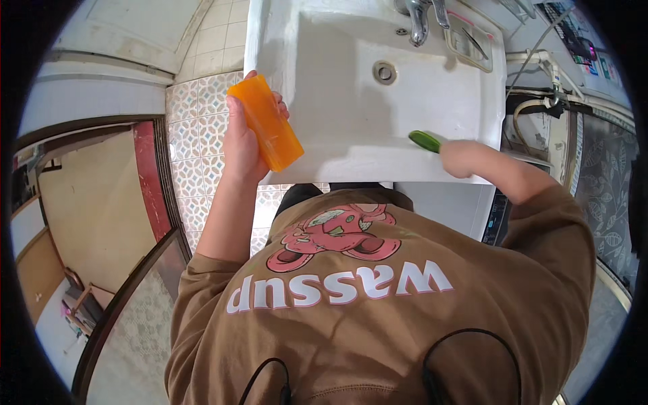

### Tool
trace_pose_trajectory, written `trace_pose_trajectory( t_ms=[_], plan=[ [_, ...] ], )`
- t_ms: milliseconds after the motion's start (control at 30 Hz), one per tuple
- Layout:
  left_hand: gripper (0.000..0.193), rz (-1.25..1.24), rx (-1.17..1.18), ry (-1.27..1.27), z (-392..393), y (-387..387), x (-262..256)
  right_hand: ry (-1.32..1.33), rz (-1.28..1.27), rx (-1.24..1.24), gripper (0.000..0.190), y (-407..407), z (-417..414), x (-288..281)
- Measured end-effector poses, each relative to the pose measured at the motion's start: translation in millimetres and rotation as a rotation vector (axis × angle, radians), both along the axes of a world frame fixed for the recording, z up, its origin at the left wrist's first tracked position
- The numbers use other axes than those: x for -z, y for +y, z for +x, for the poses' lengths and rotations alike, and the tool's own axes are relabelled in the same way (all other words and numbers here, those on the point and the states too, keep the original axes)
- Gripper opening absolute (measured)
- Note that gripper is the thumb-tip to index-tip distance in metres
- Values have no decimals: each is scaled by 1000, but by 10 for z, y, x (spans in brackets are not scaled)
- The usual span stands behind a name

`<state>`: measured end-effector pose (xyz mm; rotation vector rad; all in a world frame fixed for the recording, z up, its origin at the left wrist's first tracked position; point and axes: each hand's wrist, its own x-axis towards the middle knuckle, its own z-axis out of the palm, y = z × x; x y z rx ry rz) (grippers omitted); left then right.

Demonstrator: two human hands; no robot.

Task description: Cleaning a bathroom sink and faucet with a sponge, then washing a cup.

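Observation:
An orange translucent rectangular bar, which looks like laundry soap (266,123), rests in my left hand (244,139), with the thumb on one side and fingertips on the other. It is held over the left front rim of a white sink (329,162). My right hand (461,158) is closed on a green oval object (425,141), perhaps a brush or a piece of vegetable; its near end is hidden in the fist. That hand is above the sink's right front part. The two held things are well apart.
A chrome faucet (418,25) stands at the sink's back, near the drain (385,73). A clear tray (471,45) holding a thin dark item sits at the back right corner. Pipes (554,76) run right of the sink, and a doorway frame (169,177) is at left.

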<state>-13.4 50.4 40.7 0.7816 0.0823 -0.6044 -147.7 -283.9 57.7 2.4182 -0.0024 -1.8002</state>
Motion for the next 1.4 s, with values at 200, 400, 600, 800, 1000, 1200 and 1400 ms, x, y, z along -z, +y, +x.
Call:
trace_pose_trajectory(
  t_ms=[200,400,600,800,1000,1200,1400],
  plan=[
    [58,8,38,5,-5,-23,-13,-84,378,92,18,1254,644,-27],
    [59,-11,77,16,-1,-23,27,-1,-20,286,29,-67,15,-170],
    [59,-18,118,9,-23,-135,52,36,401,46,17,1174,623,-71],
    [60,-26,109,-17,17,-98,43,-16,89,198,22,194,32,-106],
    [59,-20,141,16,-7,-215,61,-83,350,123,25,1180,571,-30],
    [59,-15,171,15,34,-238,69,-96,122,188,20,175,81,-313],
    [60,-16,149,17,-36,-213,118,-89,-216,-61,30,-882,-501,-582]
  ],
)
